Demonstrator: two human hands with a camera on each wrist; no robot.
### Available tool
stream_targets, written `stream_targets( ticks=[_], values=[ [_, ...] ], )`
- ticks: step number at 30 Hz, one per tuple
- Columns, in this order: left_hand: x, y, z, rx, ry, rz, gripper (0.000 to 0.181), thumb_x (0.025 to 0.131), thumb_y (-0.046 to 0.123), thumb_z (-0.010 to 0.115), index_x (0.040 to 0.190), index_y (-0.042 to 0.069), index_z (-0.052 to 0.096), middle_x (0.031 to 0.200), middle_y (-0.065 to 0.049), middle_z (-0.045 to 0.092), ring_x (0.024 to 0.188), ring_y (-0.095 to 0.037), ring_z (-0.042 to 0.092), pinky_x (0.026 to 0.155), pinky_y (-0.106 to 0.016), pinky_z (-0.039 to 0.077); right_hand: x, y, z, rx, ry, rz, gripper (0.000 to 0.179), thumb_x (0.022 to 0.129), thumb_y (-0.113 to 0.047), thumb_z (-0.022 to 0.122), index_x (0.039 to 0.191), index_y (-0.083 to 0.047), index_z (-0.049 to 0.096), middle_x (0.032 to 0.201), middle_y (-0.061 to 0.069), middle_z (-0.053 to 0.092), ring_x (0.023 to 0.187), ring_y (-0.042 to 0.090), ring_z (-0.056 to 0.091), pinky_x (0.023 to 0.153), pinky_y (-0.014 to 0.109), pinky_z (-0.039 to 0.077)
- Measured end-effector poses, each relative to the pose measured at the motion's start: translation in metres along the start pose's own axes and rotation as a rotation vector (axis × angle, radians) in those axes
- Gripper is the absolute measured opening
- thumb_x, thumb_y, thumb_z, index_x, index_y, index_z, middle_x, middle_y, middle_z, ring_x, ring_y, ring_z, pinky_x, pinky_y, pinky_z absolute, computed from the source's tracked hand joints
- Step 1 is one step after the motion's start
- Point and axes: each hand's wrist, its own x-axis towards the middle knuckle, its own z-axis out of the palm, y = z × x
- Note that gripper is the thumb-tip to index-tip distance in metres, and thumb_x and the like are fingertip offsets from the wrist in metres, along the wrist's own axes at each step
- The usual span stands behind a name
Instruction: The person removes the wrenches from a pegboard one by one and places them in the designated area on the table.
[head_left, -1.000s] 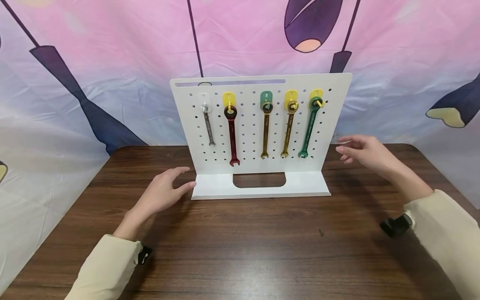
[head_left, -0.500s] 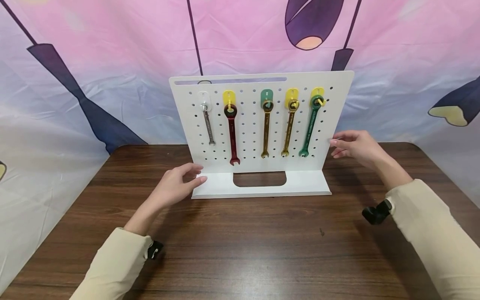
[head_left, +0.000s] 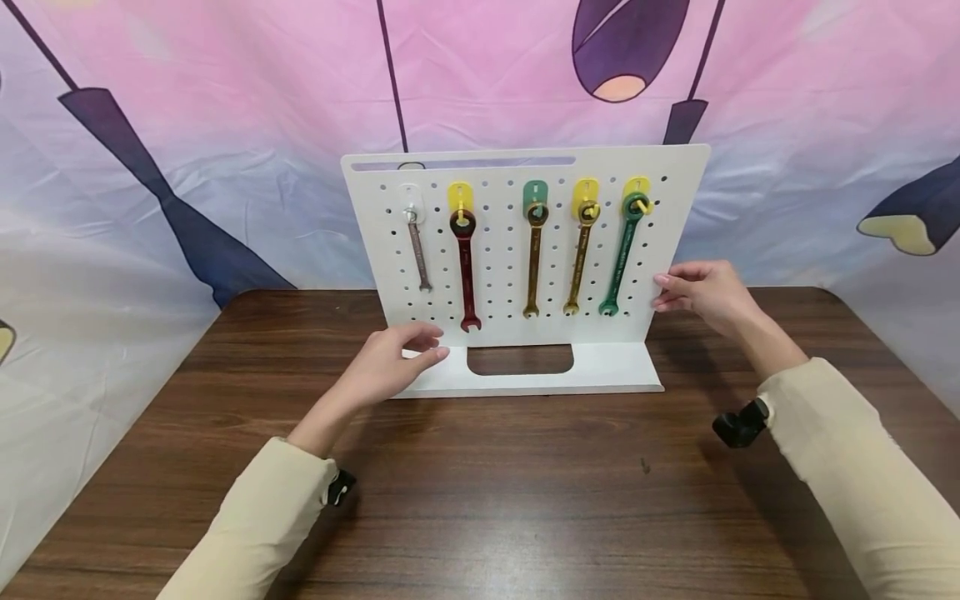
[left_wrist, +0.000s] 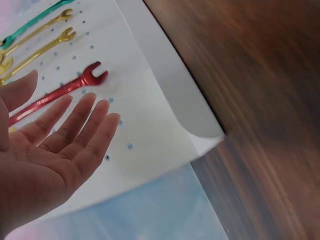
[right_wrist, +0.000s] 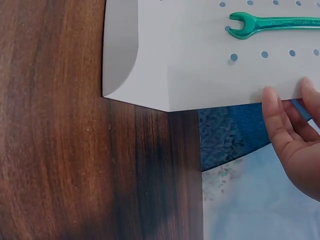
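Observation:
A white pegboard stand [head_left: 495, 283] stands upright on the table, with several combination wrenches hanging from its hooks. From left to right are a small silver wrench [head_left: 419, 254], a red wrench [head_left: 467, 275], two gold wrenches, one near the middle [head_left: 533, 262] and one beside it [head_left: 580, 262], and a green wrench [head_left: 622, 258]. My left hand [head_left: 390, 360] hovers before the board's lower left, fingers apart and holding nothing, near the red wrench's open end. At the board's right edge, my right hand [head_left: 708, 293] pinches the rim with thumb and fingers; some fingertips are hidden.
The stand's base has a raised front lip [head_left: 525, 392] and a cutout. Below lies the dark wood table [head_left: 510, 500]. A patterned cloth [head_left: 262, 167] hangs close behind. Black straps or devices [head_left: 741, 423] sit at the wrists.
My left hand has moved right, from beside the stand to in front of its lower left. My right hand has come left onto the board's edge. The wrenches hang as before.

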Motion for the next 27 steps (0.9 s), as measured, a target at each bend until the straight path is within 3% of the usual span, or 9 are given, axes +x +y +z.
stream_targets(
  ticks=[9, 20, 27],
  values=[
    [0.014, 0.020, 0.014, -0.082, -0.019, 0.077, 0.030, 0.089, 0.020, 0.060, 0.112, 0.000, 0.061, 0.100, -0.009, 0.064, 0.096, -0.023, 0.059, 0.084, -0.041, 0.050, -0.001, -0.001, 0.001, -0.014, -0.005, 0.018, 0.021, 0.088, -0.013, 0.059, 0.098, 0.005, 0.063, 0.080, 0.007, 0.067, 0.071, 0.020, 0.066, 0.075, 0.038, 0.056],
    [0.029, 0.042, 0.032, -0.150, -0.048, 0.100, 0.029, 0.089, 0.019, 0.061, 0.112, 0.002, 0.061, 0.098, -0.006, 0.065, 0.093, -0.019, 0.060, 0.074, -0.030, 0.052, 0.000, -0.003, 0.001, -0.016, -0.013, 0.018, 0.014, 0.089, -0.011, 0.058, 0.090, 0.001, 0.066, 0.080, 0.007, 0.067, 0.070, 0.021, 0.067, 0.078, 0.044, 0.054],
    [0.048, 0.057, 0.048, -0.140, -0.070, 0.122, 0.026, 0.089, 0.017, 0.060, 0.111, 0.004, 0.062, 0.096, -0.005, 0.066, 0.091, -0.017, 0.059, 0.079, -0.030, 0.050, 0.001, -0.003, 0.001, -0.041, -0.014, 0.015, 0.020, 0.089, -0.012, 0.058, 0.094, 0.006, 0.063, 0.080, 0.006, 0.067, 0.070, 0.021, 0.067, 0.078, 0.044, 0.054]
  ],
)
